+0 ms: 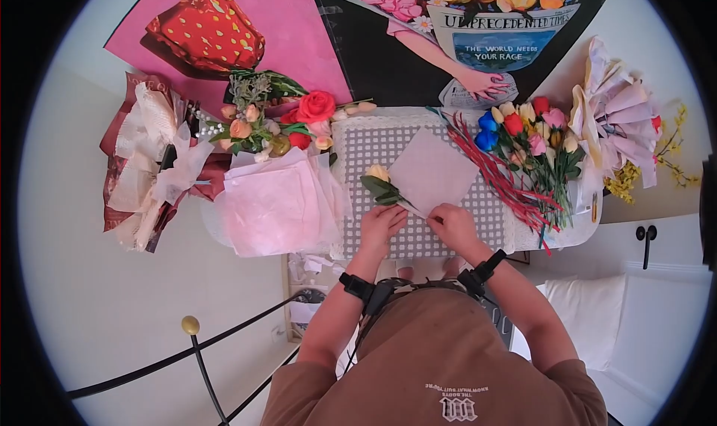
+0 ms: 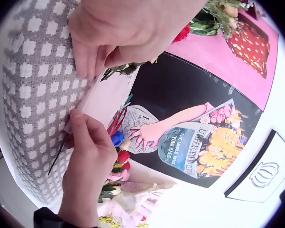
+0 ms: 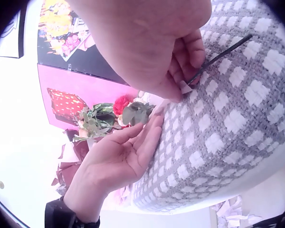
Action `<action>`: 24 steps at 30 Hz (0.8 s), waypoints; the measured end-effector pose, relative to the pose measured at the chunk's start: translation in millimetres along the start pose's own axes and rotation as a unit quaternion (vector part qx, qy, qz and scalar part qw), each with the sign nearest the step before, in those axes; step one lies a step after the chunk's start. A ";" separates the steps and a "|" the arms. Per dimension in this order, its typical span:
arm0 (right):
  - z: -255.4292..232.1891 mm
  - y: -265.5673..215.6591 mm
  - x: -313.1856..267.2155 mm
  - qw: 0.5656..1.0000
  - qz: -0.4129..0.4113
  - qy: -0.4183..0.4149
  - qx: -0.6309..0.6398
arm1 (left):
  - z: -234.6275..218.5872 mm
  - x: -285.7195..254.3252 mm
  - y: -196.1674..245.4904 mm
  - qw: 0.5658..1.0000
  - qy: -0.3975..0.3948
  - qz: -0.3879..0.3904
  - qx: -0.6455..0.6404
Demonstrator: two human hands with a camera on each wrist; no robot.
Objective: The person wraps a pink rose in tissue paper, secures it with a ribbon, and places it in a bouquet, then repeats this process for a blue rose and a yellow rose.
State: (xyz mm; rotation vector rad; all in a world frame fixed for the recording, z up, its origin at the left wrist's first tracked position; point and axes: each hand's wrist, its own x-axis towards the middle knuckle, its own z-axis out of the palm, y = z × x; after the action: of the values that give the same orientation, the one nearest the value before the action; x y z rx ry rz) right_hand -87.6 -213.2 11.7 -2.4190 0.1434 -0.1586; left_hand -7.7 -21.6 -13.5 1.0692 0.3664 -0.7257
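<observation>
A pale pink sheet of wrapping paper (image 1: 437,161) lies on the checked cloth, its near edge folded into a narrow strip (image 2: 89,100). A cream rose (image 1: 378,172) with dark green leaves (image 1: 384,193) lies at the sheet's left side. My left hand (image 1: 385,223) rests at the fold beside the rose, fingers fairly straight against the paper. With thumb and fingertips, my right hand (image 1: 452,228) pinches the paper's near corner around the flower's stem. The dark stem end (image 3: 227,51) sticks out past the right hand in the right wrist view.
Stacked pink paper (image 1: 272,206) lies to the left, below artificial flowers (image 1: 314,109). Red ribbons (image 1: 515,183) and more flowers (image 1: 534,138) lie to the right. Wrapped paper bundles (image 1: 149,165) stand at the far left and far right. A painted poster (image 1: 478,45) hangs behind.
</observation>
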 end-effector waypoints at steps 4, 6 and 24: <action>-1.1 1.2 0.6 1.000 0.012 -0.004 0.009 | 16.3 -25.0 4.6 0.957 0.001 0.135 0.256; -2.1 1.6 1.4 1.000 0.015 -0.009 0.009 | 21.0 -28.7 8.0 0.871 0.006 0.216 0.441; -11.7 -1.0 3.8 0.999 0.025 -0.040 0.027 | 38.8 9.2 18.0 0.496 -0.129 0.362 0.779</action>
State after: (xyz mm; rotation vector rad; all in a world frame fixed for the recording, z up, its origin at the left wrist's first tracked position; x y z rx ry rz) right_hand -85.6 -220.6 21.5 -2.3611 0.1615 -0.0434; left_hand 8.8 -54.4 10.4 2.5149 -1.3179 -0.2297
